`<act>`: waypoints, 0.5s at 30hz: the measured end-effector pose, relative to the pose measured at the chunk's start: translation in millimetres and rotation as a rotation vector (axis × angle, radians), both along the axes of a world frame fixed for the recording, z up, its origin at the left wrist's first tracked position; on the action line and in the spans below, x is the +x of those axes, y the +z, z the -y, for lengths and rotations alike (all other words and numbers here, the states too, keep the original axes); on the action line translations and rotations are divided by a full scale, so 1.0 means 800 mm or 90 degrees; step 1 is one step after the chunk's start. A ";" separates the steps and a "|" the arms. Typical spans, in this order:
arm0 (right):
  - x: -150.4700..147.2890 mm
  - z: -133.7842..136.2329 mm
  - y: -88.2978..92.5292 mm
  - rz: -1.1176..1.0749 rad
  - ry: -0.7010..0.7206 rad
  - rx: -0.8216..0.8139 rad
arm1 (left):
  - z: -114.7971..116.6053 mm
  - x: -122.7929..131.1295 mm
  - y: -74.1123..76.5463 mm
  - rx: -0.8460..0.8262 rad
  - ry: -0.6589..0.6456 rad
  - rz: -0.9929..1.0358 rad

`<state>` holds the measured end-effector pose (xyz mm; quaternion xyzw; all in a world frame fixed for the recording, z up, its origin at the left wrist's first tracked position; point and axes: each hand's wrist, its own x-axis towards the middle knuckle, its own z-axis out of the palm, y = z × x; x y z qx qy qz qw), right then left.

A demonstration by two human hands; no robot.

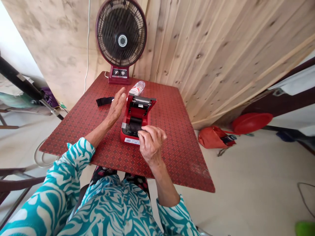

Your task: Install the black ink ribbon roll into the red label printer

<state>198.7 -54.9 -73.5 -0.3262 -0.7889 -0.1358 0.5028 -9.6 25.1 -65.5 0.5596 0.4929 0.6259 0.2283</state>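
A small red and black machine (124, 131), which looks like a label printer, stands on the table with its lid (142, 100) raised. A dark roll (136, 120) lies across its open inside, and a white label is stuck on its front. My left hand (116, 106) is held up to the left of the lid, fingers straight and open, holding nothing. At the machine's front right, my right hand (152, 142) is closed, thumb and fingertips pinched over the dark material inside. Whatever those fingertips hold is too small to make out.
The red patterned table (172, 131) carries a fan (120, 39) at the back, a clear plastic bottle (137, 88) lying behind the machine and a black strap (104, 101) on the left. An orange bag (211, 137) and red basin (253, 123) are at right. A chair (19, 183) stands left.
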 end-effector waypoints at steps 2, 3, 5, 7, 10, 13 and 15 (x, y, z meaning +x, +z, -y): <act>0.002 0.007 -0.004 -0.003 -0.008 0.008 | -0.012 0.004 0.001 -0.013 -0.029 0.039; 0.003 0.010 -0.006 -0.003 -0.012 0.011 | -0.017 0.006 0.000 -0.015 -0.046 0.055; 0.004 0.014 -0.009 0.001 -0.014 0.015 | -0.023 0.008 -0.003 -0.014 -0.074 0.073; 0.005 0.016 -0.012 0.006 -0.012 0.018 | -0.026 0.008 -0.007 -0.013 -0.090 0.074; 0.005 0.018 -0.016 0.004 -0.008 0.022 | -0.022 0.007 -0.007 -0.015 -0.094 0.060; 0.005 0.019 -0.018 -0.002 -0.006 0.021 | -0.014 0.005 -0.005 -0.024 -0.093 0.047; 0.005 0.020 -0.018 -0.003 -0.002 0.019 | -0.007 0.004 -0.003 -0.021 -0.094 0.041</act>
